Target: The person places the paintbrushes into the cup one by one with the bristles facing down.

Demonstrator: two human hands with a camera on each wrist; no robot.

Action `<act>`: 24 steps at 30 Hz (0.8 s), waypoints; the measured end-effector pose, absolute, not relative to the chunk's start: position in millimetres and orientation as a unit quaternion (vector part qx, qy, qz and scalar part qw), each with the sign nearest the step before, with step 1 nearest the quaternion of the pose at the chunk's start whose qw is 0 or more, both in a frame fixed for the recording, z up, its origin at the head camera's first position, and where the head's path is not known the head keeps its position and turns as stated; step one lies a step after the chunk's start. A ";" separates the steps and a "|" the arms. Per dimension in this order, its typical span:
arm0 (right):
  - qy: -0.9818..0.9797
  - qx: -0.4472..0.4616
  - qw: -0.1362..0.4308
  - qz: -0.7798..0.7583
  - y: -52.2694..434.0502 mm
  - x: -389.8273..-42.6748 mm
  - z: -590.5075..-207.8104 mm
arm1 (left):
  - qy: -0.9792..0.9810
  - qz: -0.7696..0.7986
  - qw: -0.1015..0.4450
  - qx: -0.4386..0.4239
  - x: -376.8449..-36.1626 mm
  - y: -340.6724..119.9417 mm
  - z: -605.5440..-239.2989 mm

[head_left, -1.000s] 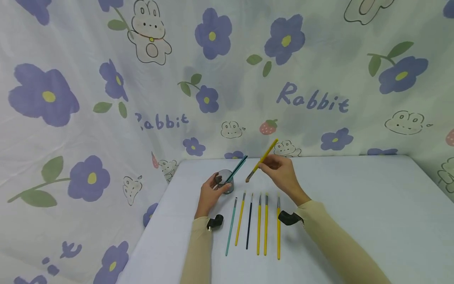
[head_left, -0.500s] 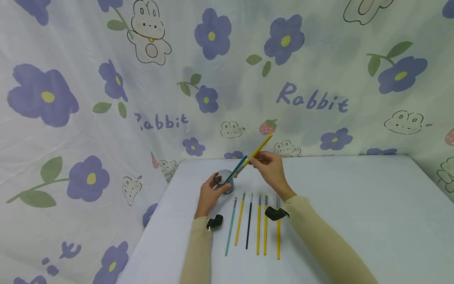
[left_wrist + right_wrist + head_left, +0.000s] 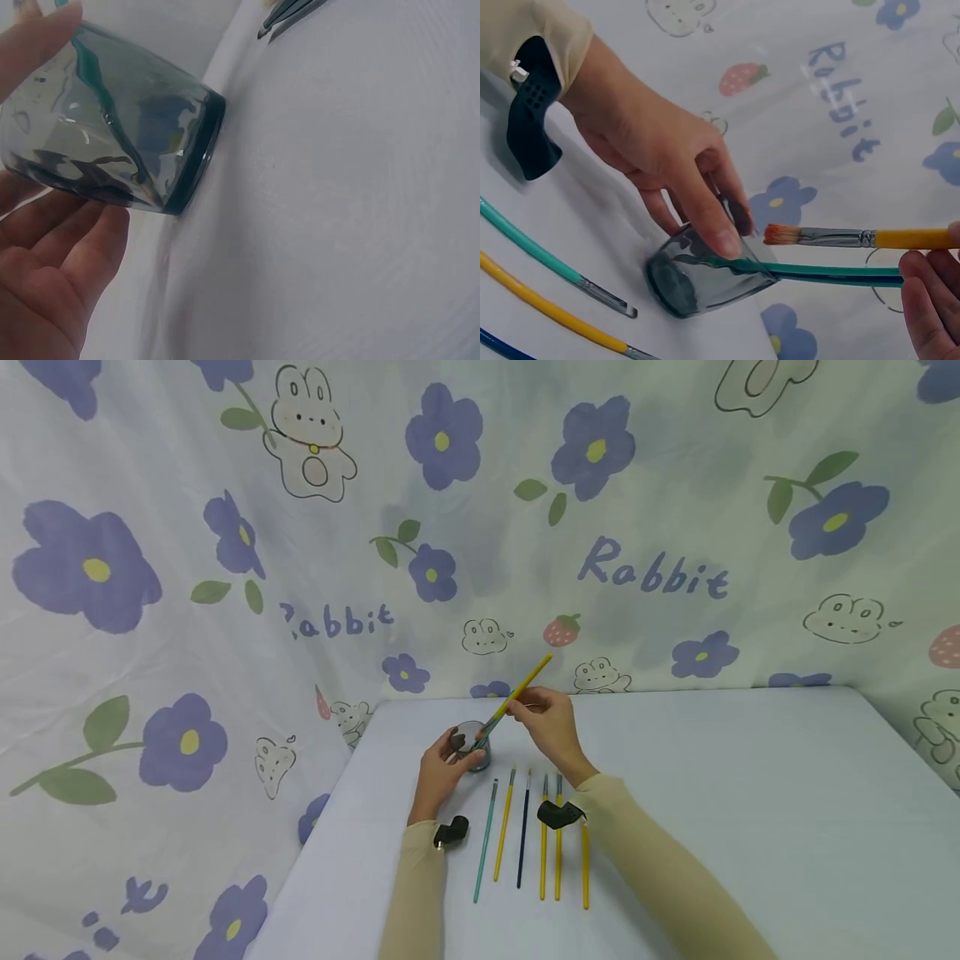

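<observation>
My left hand [image 3: 441,775] grips a clear bluish glass cup [image 3: 705,281] around its side, thumb and fingers on opposite sides. Two thin paintbrushes [image 3: 832,274], one teal and one darker, lean in the cup with their handles sticking out past the rim. Between thumb and fingers, my right hand [image 3: 551,725] pinches a yellow paintbrush [image 3: 531,677], its handle slanting up to the right. Its reddish-brown bristles [image 3: 781,235] point down at the cup's mouth, beside the two handles. In the left wrist view, the cup's thick base [image 3: 199,161] is close to the white table.
In front of the cup, several paintbrushes lie side by side on the white table [image 3: 712,793]: a teal brush [image 3: 485,843], a navy brush [image 3: 523,839] and yellow ones [image 3: 558,860]. My right sleeve [image 3: 660,852] crosses above the rightmost yellow brush. A patterned curtain [image 3: 510,510] hangs behind.
My right hand has moved left with the yellow paintbrush, bringing its bristles from the cup's right side to its mouth. The left hand keeps its grip on the cup.
</observation>
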State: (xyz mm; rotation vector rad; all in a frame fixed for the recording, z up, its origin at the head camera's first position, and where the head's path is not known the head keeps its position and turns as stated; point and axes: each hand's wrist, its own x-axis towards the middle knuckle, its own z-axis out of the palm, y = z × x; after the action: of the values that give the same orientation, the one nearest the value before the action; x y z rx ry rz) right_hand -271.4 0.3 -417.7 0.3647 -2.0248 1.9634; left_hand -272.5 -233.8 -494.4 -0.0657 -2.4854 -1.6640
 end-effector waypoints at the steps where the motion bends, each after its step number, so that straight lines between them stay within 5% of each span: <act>1: -0.706 0.124 0.148 0.682 -1.5 -271.6 -418.5 | -0.829 -0.553 0.075 -0.023 -272.6 -233.9 -494.3; 24: -0.726 0.087 0.122 0.672 -25.8 -277.1 -433.7 | -0.833 -0.547 0.079 -0.021 -276.7 -234.8 -497.6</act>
State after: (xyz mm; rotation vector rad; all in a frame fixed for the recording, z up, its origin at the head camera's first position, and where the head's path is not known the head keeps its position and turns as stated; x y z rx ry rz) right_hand -277.1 -25.8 -433.7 0.2529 -2.1172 1.9596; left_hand -276.7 -234.8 -497.6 -0.0617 -2.4946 -1.6369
